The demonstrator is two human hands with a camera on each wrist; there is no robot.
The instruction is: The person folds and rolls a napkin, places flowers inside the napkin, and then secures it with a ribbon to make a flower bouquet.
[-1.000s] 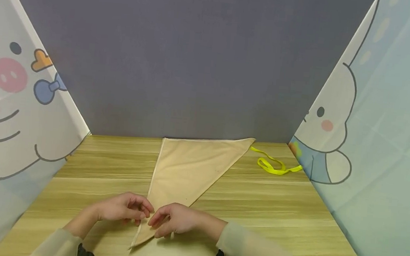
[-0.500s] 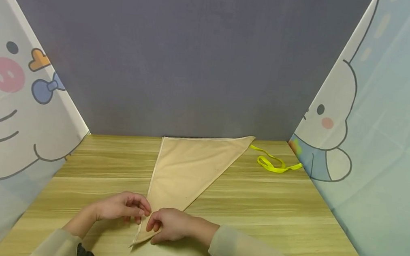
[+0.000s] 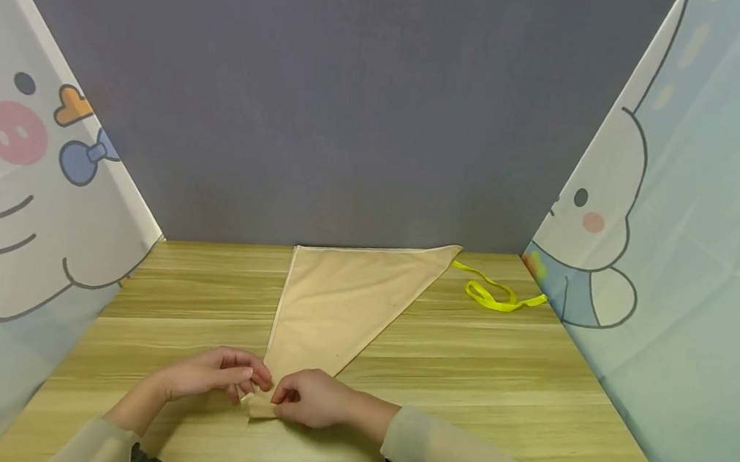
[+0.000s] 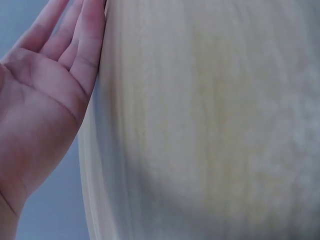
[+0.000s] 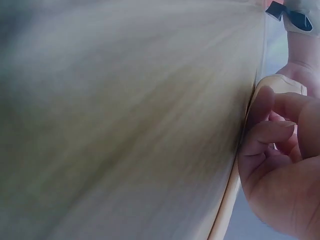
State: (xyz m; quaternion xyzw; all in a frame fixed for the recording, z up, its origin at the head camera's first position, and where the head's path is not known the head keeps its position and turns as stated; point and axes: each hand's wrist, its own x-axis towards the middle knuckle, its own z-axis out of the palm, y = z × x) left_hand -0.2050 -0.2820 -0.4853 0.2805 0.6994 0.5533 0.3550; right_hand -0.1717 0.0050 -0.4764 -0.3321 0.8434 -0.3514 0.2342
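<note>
A beige triangular cloth (image 3: pixel 337 305) lies on the wood-grain table, its straight left edge trimmed in white. Its near end is turned up into a small fold (image 3: pixel 262 406). My right hand (image 3: pixel 316 399) pinches that near end between thumb and fingers. In the right wrist view, those fingers (image 5: pixel 267 132) are bent, with a bit of pale cloth (image 5: pixel 282 82) beyond them. At the cloth's left edge my left hand (image 3: pixel 219 374) hovers beside the fold, fingers loosely bent. The left wrist view shows its palm (image 4: pixel 45 95) and fairly straight fingers; their tips are cut off there.
A yellow ribbon (image 3: pixel 492 300) trails from the cloth's far right corner in a loop toward the right panel. A grey panel (image 3: pixel 354 112) closes off the back of the table (image 3: pixel 461 393). Cartoon-printed sheets stand at the left (image 3: pixel 79 235) and right (image 3: pixel 689 288).
The cloth's near tip, flat and pointing toward me before, is now folded up. My right hand shifted slightly down, then back up with it. My left hand stayed nearly in place.
</note>
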